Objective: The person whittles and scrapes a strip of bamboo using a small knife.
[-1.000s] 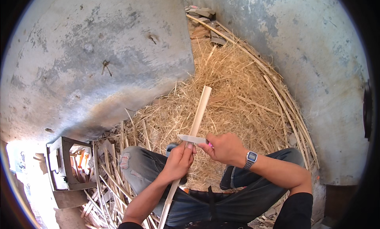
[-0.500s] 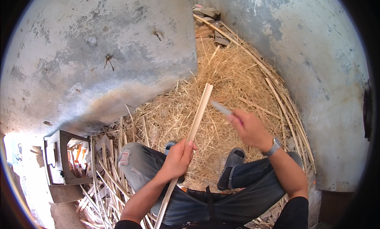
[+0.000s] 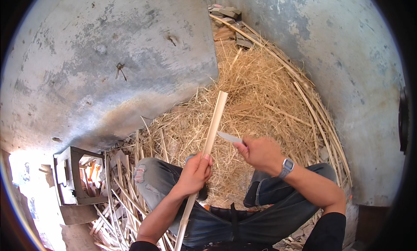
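Note:
A long pale strip of split bamboo point(image 3: 214, 121) slants up and away from my lap. My left hand point(image 3: 195, 173) is closed round it at about its middle, thumb on top. My right hand point(image 3: 261, 154) grips a knife point(image 3: 229, 137), its handle hidden in the fist. The blade points left, its tip at the right edge of the strip, a little above my left hand; whether it touches I cannot tell.
Fine shavings point(image 3: 260, 90) cover the floor in front of my bent legs. Long bamboo strips point(image 3: 312, 105) lie along the right wall point(image 3: 347, 68). A grey panel point(image 3: 130, 55) rises at left, above a dark frame point(image 3: 82, 177). More strips point(image 3: 124, 199) lie by my left knee.
My right hand has brought the knife down toward me and left, closer to the strip. The strip's far end has shifted slightly left; my left hand still grips it.

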